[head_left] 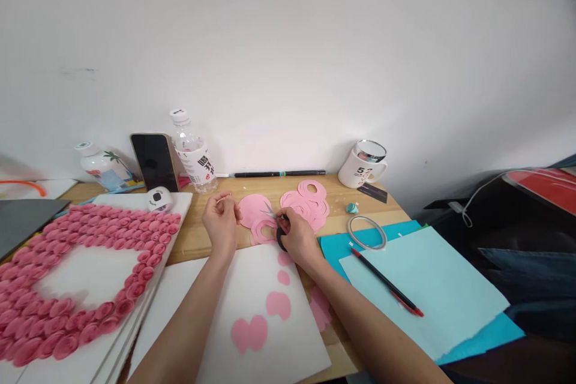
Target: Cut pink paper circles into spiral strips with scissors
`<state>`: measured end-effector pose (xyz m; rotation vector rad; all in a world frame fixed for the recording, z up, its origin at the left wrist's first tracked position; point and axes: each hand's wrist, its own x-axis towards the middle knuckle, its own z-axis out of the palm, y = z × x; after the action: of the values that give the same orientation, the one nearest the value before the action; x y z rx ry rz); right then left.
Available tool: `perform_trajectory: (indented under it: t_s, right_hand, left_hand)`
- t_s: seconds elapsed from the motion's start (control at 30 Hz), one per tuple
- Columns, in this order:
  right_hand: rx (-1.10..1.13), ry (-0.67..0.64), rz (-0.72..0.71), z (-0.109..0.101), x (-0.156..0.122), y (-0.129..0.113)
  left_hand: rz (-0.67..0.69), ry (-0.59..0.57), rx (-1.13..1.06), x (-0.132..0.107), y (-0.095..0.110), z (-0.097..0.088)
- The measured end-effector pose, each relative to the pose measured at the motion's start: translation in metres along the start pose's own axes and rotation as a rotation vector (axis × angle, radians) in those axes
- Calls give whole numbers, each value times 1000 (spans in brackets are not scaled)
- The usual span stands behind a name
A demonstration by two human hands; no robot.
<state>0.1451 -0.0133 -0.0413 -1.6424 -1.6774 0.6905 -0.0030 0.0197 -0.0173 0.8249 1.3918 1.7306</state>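
Observation:
My left hand (220,219) pinches the edge of a pink paper circle (252,209) held just above the wooden table (198,234). My right hand (297,237) is closed around black-handled scissors (275,222), whose blades point left into the pink paper, where a cut spiral strip curls below the circle. A pile of cut pink paper spirals (308,201) lies just behind my right hand. Small pink scraps (265,318) rest on a white sheet (252,312) under my forearms.
A white board with many pink paper roses (67,288) lies left. A phone (155,162), two bottles (193,153), a pen (279,174) and a mug (362,165) stand by the wall. Right: tape ring (366,232), red-black pen (387,282), light blue paper sheets (423,288).

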Motion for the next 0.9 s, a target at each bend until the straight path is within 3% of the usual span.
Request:
perform_trajectory:
  t_s: [0.23,0.3,0.43,0.6,0.9]
  right_hand:
    - [67,43,11,4,4,10]
    - [61,63,-4,4,3,10]
    - [-23,63,-50,4,3,10]
    - [-57,16,-21,5,4,15]
    - [-115,-2,-86,2,1,10]
  left_hand:
    - [68,-79,381,12,-25,-9]
    - [121,-173,554,15,-29,-10]
    - [168,-286,682,12,-30,-9]
    - [343,-416,974,8,-33,-8]
    - [480,-492,1034,9,-42,-11]
